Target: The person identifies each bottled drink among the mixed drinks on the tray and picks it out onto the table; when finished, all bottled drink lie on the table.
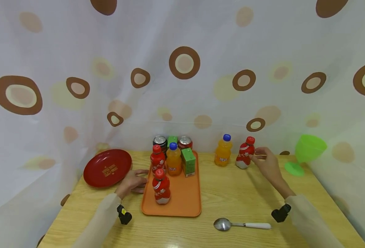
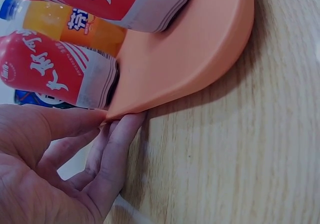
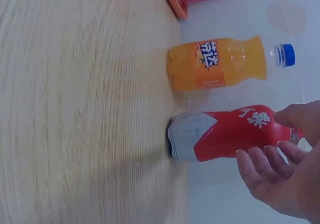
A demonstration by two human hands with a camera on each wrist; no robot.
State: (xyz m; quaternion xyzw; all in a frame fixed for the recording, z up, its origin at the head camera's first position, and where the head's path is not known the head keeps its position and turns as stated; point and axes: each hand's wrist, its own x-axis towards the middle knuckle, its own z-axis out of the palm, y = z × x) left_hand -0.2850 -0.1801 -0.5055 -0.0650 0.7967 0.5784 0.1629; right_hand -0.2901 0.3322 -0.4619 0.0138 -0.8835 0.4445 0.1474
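Note:
Along the left edge of an orange tray [image 1: 182,203], my left hand [image 1: 135,182] pinches the rim, thumb above and fingers beneath, as the left wrist view shows. Two red bottles stand on the tray: a nearer one [image 1: 162,189] and another red bottle [image 1: 157,160] behind it. Beside the latter are an orange soda bottle [image 1: 174,162] and a green carton [image 1: 188,162]. To the right of the tray, a red bottle [image 3: 225,136] stands on the table. My right hand [image 1: 267,163] is at its upper part, thumb and fingers spread at its side.
Two cans, a dark one [image 1: 160,140] and a red one [image 1: 185,142], stand at the tray's back with another green carton [image 1: 171,140]. An orange soda bottle [image 1: 223,151] stands right of the tray. Around lie a red plate [image 1: 108,168], a spoon [image 1: 242,225] and a green goblet [image 1: 308,150].

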